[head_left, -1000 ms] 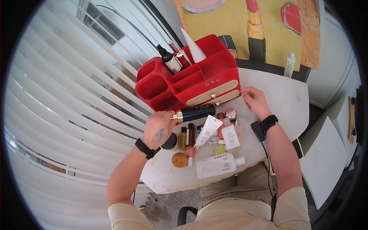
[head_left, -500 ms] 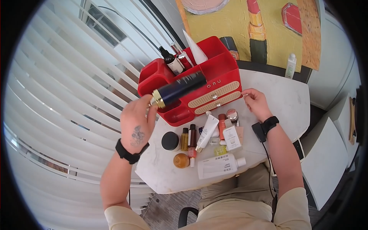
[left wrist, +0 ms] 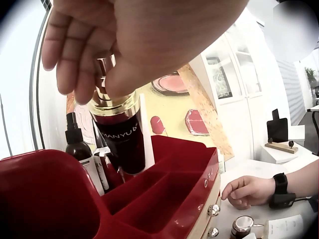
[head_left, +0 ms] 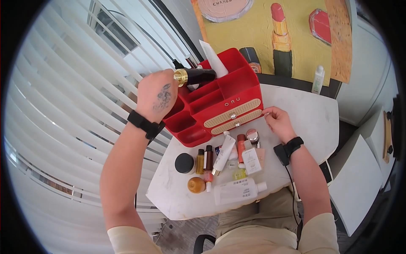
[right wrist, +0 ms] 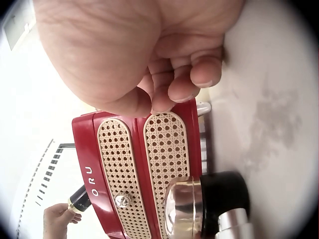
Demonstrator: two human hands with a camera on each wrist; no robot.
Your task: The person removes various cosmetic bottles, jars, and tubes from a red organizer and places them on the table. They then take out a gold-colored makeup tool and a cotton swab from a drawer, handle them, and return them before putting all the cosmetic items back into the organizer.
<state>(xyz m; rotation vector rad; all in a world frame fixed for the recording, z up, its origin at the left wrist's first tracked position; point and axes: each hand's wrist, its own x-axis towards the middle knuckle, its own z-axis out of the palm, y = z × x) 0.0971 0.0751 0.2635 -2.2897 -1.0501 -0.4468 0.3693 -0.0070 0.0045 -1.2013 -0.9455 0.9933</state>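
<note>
My left hand (head_left: pixel 156 95) holds a dark pump bottle (head_left: pixel 201 76) by its gold neck. The bottle stands over the rear compartments of a red cosmetics organizer (head_left: pixel 247 91). In the left wrist view, thumb and fingers grip the gold collar, and the bottle's base (left wrist: pixel 130 167) hangs beside a black spray bottle (left wrist: pixel 82 154) in the organizer. A white tube (head_left: pixel 215 59) leans upright close to the bottle. My right hand (head_left: pixel 278 121) rests at the organizer's lower right corner, fingers loosely bent, with fingertips right at the end of the lower woven drawer front (right wrist: pixel 166 137).
Several cosmetics lie before the organizer on the white table (head_left: pixel 304 106): a black-lidded jar (head_left: pixel 185 163), an amber round bottle (head_left: pixel 196 185), a white tube (head_left: pixel 224 154) and a large clear bottle (head_left: pixel 239 191). Blinds (head_left: pixel 63 139) hang left; a small white bottle (head_left: pixel 318 79) stands at back right.
My left hand has lifted the dark pump bottle from in front of the organizer and carried it up and back over the rear compartments. My right hand has stayed at the organizer's corner.
</note>
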